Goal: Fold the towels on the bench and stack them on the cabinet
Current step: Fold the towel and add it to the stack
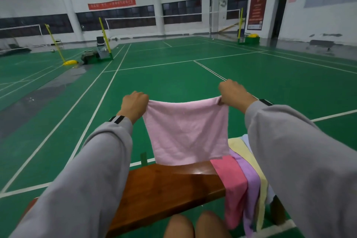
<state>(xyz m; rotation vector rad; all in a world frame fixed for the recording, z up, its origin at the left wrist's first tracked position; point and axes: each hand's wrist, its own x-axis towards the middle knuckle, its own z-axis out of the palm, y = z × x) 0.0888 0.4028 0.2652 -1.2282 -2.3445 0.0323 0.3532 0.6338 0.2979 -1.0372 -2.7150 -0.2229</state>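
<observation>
Both hands are raised in front of the person. The left hand (pixel 134 106) and the right hand (pixel 234 94) each pinch one upper corner of a pale pink towel (pixel 186 131), fingers (pixel 222 100) clenched round the cloth. The towel hangs spread between them, its top edge sagging a little. Its lower edge reaches the far side of the wooden table (pixel 170 185); whether it touches the wood cannot be told.

On the right part of the table four more towels lie overlapped and drape over its near edge. A deeper pink towel (pixel 231 183) is leftmost, then a purple towel (pixel 251 185) and a yellow towel (pixel 239 147). A pale blue towel (pixel 245 138) is mostly hidden by the right arm.

Grey sleeves (pixel 83 176) cover both arms. The person's knees (pixel 179 226) show just below the table's near edge. A green court floor (pixel 173 83) with white lines stretches beyond.
</observation>
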